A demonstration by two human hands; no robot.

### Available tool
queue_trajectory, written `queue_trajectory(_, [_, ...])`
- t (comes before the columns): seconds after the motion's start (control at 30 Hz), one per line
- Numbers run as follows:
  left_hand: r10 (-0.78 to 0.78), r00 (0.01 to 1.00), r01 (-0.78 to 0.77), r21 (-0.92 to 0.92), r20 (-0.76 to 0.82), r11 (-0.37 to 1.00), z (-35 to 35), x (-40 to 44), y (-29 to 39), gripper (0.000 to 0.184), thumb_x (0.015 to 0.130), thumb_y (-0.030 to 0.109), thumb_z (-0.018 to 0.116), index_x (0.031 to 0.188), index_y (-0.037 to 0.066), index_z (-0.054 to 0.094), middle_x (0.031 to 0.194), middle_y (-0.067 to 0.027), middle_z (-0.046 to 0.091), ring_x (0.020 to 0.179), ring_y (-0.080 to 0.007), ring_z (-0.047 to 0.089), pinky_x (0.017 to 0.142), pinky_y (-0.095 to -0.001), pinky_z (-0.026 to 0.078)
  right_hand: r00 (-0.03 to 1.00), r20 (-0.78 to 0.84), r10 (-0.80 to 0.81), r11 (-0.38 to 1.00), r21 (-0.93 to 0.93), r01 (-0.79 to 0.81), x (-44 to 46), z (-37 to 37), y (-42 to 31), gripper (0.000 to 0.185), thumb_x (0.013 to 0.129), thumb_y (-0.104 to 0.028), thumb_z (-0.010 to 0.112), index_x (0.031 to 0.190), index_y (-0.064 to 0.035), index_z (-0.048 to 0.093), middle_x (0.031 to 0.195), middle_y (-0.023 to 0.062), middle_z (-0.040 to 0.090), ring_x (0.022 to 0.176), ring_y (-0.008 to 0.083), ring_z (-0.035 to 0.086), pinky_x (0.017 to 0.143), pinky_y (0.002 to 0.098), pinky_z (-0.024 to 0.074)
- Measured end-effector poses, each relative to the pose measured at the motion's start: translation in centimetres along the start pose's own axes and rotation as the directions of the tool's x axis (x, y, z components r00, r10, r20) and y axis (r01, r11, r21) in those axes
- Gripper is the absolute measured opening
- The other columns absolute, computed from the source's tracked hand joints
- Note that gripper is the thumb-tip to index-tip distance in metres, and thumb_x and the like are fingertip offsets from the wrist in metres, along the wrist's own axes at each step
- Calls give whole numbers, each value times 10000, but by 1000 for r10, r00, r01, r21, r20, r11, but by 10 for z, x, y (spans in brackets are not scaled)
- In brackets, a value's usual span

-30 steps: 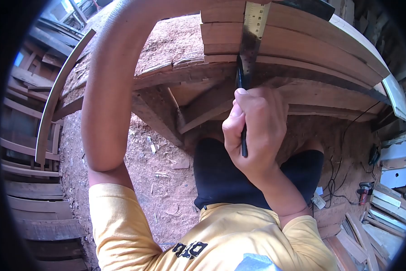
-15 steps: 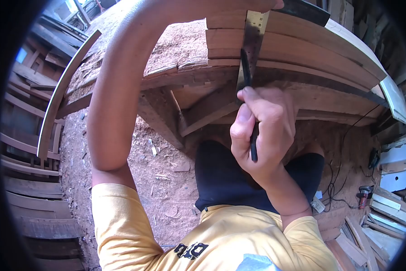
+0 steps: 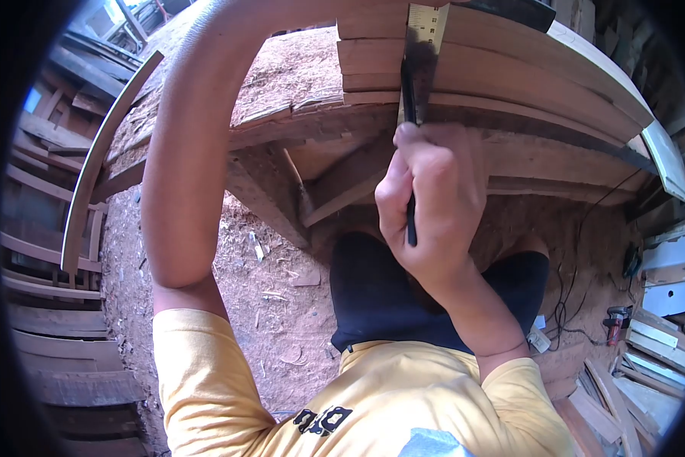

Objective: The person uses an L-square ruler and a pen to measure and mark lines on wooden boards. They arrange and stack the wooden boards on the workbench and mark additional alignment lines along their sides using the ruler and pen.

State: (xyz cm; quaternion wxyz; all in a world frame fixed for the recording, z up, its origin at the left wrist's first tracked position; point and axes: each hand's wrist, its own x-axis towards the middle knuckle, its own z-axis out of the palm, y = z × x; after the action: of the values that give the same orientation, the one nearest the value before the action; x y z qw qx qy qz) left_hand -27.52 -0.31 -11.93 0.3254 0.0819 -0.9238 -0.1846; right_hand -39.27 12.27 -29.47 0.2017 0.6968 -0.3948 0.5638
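My right hand is closed around a slim black marking tool, its upper end against the edge of a metal ruler. The ruler lies across several curved wooden boards laid side by side. A dark bar lies on the boards at the top, right of the ruler. My left arm reaches up and over to the ruler's top end; only a sliver of my left hand shows at the upper edge, its fingers mostly cut off.
Beneath the boards is a wooden bench with angled supports. A curved strip leans at the left, near stacked curved pieces. At the right lie a red and black tool, cables and wood offcuts.
Between the earlier frames my right hand and the view shifted slightly; now the hand is a little higher and further left along the ruler, still holding the black marking tool.
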Motion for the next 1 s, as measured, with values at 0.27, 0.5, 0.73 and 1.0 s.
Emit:
queue_trajectory(0.27, [-104, 994, 106, 121, -18, 987, 5, -6, 17, 301, 943, 132, 742, 1216, 6, 723, 886, -73, 761, 703, -84, 612, 657, -253, 503, 990, 112, 80, 997, 12, -82, -41, 3, -5, 428, 700, -55, 699, 1119, -36, 612, 862, 96, 523, 769, 321, 531, 758, 446, 433])
queue_trajectory(0.5, [-56, 996, 64, 108, -73, 992, 4, -7, 14, 300, 945, 140, 745, 1216, 13, 721, 860, -55, 749, 659, -74, 559, 609, -257, 457, 996, 38, 76, 993, 84, -79, -43, -16, -5, 397, 776, -17, 657, 1163, -53, 580, 917, 85, 622, 762, 300, 546, 736, 447, 419])
queue_trajectory(0.73, [-19, 998, 22, 47, -52, 999, 1, 0, 15, 265, 974, 164, 726, 1203, 33, 724, 868, -63, 763, 673, -82, 577, 632, -266, 473, 996, 13, 85, 993, 78, -86, -34, -24, 0, 383, 812, -41, 629, 1191, -58, 580, 874, 54, 620, 778, 292, 557, 784, 439, 413])
queue_trajectory(1.0, [-22, 999, 23, 16, -47, 1000, 6, 1, 3, 268, 979, 180, 718, 1202, 31, 722, 931, -117, 789, 739, -111, 658, 676, -292, 528, 993, -7, 115, 990, 86, -114, -33, -26, -3, 329, 852, -100, 594, 1180, -68, 587, 827, 49, 618, 782, 289, 552, 931, 502, 443])
